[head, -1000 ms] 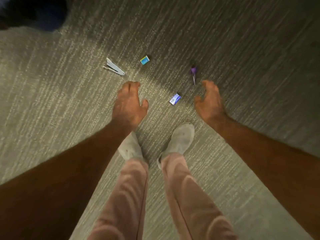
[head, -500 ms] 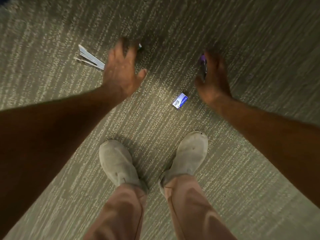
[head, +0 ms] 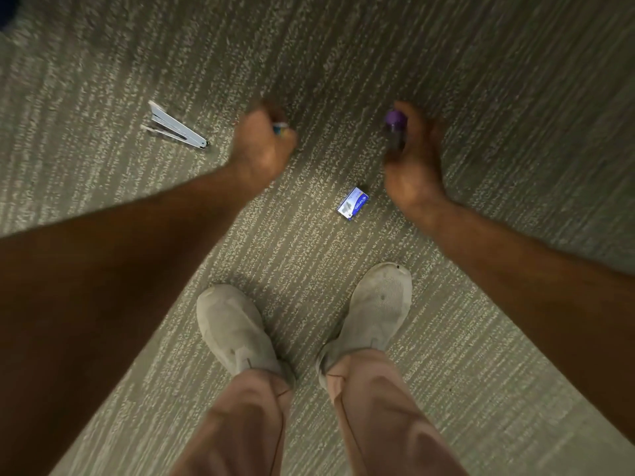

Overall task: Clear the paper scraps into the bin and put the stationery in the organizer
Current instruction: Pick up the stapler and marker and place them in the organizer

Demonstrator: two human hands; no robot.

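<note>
I look down at a grey carpet. My left hand [head: 263, 146] is closed around a small teal and yellow box [head: 280, 127], of which only a corner shows. My right hand [head: 414, 156] grips a purple-capped tube [head: 394, 127], its clear body between my fingers. A small blue and white box [head: 354, 207] lies on the carpet between my hands, just left of my right wrist. A white stapler [head: 175, 127], hinged wide apart, lies to the left of my left hand.
My two pale shoes [head: 237, 329] stand below the hands, with pink trouser legs [head: 385, 417] at the bottom. A dark object [head: 5, 12] sits at the top left corner. Neither bin nor organizer is in view.
Both hands reached down from spread above the floor and closed: the left on the teal box, the right on the purple-capped tube. The view dropped closer to the carpet.
</note>
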